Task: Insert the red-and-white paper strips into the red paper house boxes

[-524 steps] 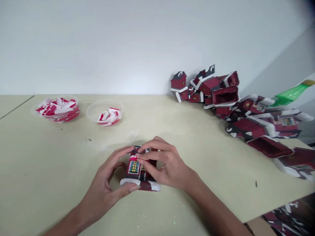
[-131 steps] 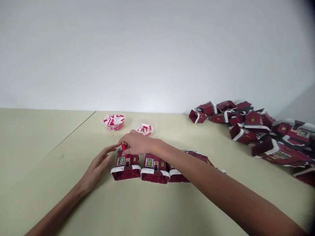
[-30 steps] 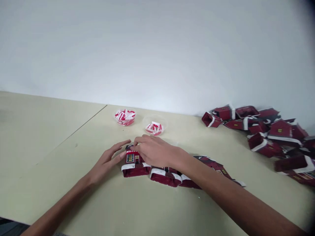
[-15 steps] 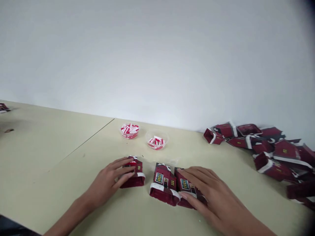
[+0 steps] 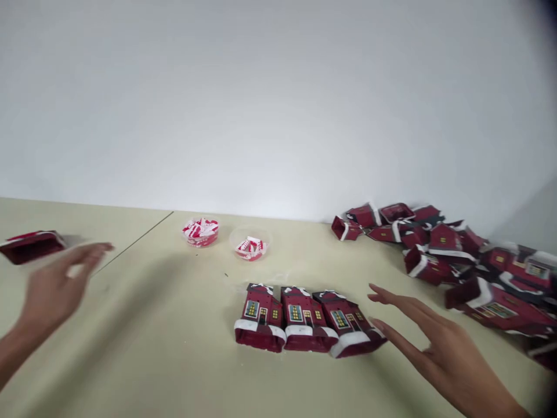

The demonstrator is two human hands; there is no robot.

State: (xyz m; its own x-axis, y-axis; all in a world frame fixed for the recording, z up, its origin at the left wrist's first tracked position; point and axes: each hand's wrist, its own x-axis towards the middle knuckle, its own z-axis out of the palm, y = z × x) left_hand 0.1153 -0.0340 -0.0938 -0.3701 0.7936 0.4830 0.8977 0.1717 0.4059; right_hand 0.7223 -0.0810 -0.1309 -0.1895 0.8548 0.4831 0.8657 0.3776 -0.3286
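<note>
Three small dark red model houses [image 5: 304, 316], with white snowy trim and yellow windows, lie side by side, their hollow ends facing me. My right hand [image 5: 444, 342] is just right of the row, fingers and thumb apart, its thumb close to the rightmost house [image 5: 348, 319]. Whether the thumb touches it, I cannot tell. Far to the left, my left hand [image 5: 56, 284] is slightly blurred, with fingers stretched out and nothing visible in them. Just beyond it is another red house [image 5: 32, 248], its hollow end toward me.
A pile of similar red houses [image 5: 448, 241] spreads along the right side by the wall [image 5: 278, 104]. Two clear round tubs, the left one [image 5: 201, 232] and the right one [image 5: 250, 244], hold red and white pieces. A seam [image 5: 134, 241] crosses the pale table.
My left hand has moved far left from the middle, and the house it touched now lies there. My right hand has lifted off the houses and moved right. The view has turned slightly right.
</note>
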